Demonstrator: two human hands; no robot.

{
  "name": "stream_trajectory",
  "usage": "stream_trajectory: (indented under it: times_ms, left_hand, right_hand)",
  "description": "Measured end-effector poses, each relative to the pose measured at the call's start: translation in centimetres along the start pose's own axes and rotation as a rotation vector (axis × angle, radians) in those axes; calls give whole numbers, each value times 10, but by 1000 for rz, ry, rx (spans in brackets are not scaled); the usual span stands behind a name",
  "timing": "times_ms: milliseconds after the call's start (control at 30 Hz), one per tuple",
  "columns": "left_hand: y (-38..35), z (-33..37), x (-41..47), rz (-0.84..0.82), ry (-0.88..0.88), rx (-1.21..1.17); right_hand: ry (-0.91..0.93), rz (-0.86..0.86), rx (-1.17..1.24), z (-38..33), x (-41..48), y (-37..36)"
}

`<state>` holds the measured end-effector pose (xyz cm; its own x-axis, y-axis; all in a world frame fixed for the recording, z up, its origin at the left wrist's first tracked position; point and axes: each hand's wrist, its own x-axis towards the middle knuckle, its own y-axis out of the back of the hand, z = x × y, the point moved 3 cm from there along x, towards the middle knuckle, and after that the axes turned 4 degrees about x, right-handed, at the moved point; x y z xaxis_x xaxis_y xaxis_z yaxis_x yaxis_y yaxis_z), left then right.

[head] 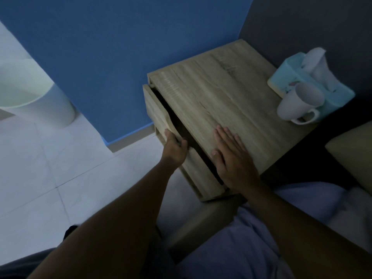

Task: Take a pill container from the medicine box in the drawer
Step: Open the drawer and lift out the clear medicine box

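A light wooden bedside cabinet [221, 93] stands against the blue wall. Its top drawer [159, 115] is pulled out a little, leaving a narrow dark gap under the tabletop. My left hand [175, 147] grips the top edge of the drawer front, fingers curled over it. My right hand [233, 158] lies flat on the cabinet top near its front edge, fingers spread and holding nothing. The inside of the drawer is dark; no medicine box or pill container shows.
A white mug [298, 103] and a pale blue tissue box [289, 77] sit at the cabinet's back right corner. A white bin [40, 97] stands on the tiled floor at left. A bed with light sheets [302, 208] and a pillow [354, 150] is at right.
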<state>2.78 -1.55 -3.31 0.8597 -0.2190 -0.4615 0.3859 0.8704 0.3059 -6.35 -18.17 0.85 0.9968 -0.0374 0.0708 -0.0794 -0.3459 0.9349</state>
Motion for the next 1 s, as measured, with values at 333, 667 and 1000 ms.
stream_trajectory:
  times_ms: [333,667,1000]
  left_hand:
    - [57,-41,-22,-99,91,43]
    - [94,-68,-41,-123,100,118]
    - [114,-82,-55,-111,124,128]
  right_hand:
    - [43,-43,-120,-1,-2,-2]
    - [44,-16,-207,-1,-1,-7]
    - [48,-32,-234,-8,-2,-4]
